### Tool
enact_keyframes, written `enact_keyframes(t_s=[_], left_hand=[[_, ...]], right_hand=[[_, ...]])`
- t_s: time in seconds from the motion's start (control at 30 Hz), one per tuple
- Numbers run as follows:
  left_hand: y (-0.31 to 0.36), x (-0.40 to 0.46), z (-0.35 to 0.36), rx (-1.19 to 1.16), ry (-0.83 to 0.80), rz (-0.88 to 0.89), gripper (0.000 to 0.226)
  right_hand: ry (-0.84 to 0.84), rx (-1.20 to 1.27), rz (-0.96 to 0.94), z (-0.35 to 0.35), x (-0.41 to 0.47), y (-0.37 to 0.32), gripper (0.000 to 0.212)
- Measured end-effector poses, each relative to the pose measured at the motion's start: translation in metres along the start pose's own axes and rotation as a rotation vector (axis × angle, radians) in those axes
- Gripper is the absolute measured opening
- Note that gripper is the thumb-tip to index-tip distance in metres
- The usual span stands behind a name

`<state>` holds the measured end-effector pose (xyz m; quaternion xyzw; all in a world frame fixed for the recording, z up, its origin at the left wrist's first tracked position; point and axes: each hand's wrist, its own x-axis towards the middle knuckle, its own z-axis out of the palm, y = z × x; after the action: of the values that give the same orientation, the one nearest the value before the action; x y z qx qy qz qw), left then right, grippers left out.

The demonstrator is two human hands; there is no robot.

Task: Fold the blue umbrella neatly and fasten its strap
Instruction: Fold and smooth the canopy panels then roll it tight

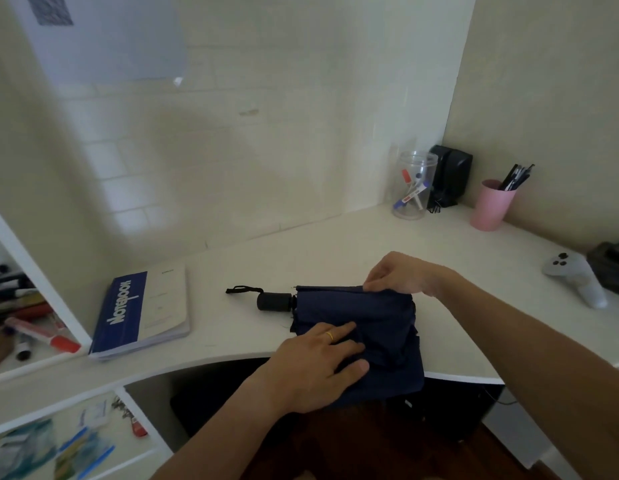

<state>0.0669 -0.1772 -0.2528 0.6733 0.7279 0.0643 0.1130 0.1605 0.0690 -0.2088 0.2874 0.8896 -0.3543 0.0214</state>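
Two hands of mine are on the umbrella [381, 323], which lies collapsed on the white desk [336, 251] at its near edge, canopy hanging partly over the rim. My left hand [315, 367] lies flat on the near side of the cloth, fingers spread and pressing down, a gold ring [329, 336] on one finger. My right hand [401, 273] is at the far edge of the canopy, fingertips pressed together, pinching a fold of fabric. The black handle [275, 301] points left, clear of both hands, its wrist loop [244, 289] lying on the desk. A notebook [141, 311] lies farther left; a pink cup [491, 207] stands in the far corner.
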Motion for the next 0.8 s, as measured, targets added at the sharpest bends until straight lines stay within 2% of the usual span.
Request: enact_keyframes(t_s=[0.1, 0.2, 0.33, 0.4, 0.5, 0.53, 0.6, 0.63, 0.7, 0.8], left_hand=[[-0.003, 0.008, 0.002, 0.022, 0.013, -0.001, 0.058], [-0.005, 0.019, 0.001, 0.02, 0.014, -0.002, 0.059], [-0.008, 0.028, -0.003, 0.013, 0.001, -0.008, 0.06], [-0.008, 0.028, -0.003, 0.012, -0.006, -0.005, 0.06], [-0.009, 0.027, -0.002, 0.011, -0.005, -0.003, 0.062], [-0.008, 0.026, -0.002, 0.011, -0.001, -0.003, 0.063], [-0.007, 0.025, -0.002, 0.005, 0.001, -0.006, 0.063], [-0.006, 0.025, -0.001, 0.0, -0.003, -0.008, 0.064], [-0.005, 0.024, 0.0, -0.016, -0.011, -0.015, 0.065], [-0.007, 0.022, 0.003, -0.049, -0.01, -0.027, 0.065]], right_hand=[[0.197, -0.112, -0.142, 0.005, -0.001, 0.007, 0.012], [0.374, -0.082, -0.221, 0.014, -0.005, 0.013, 0.011], [0.662, 0.403, -0.254, -0.01, -0.019, 0.0, 0.017], [0.55, 0.479, -0.187, -0.034, -0.021, -0.007, 0.019], [0.216, 0.186, 0.0, -0.03, -0.015, -0.008, 0.031], [0.156, 0.043, 0.02, -0.02, -0.013, -0.007, 0.034], [0.162, -0.127, -0.04, -0.002, -0.005, -0.001, 0.028], [0.211, -0.12, -0.079, 0.004, -0.002, 0.001, 0.02], [0.329, -0.058, -0.12, 0.009, -0.002, 0.002, 0.009], [0.432, 0.125, -0.165, 0.014, -0.008, 0.005, 0.008]])
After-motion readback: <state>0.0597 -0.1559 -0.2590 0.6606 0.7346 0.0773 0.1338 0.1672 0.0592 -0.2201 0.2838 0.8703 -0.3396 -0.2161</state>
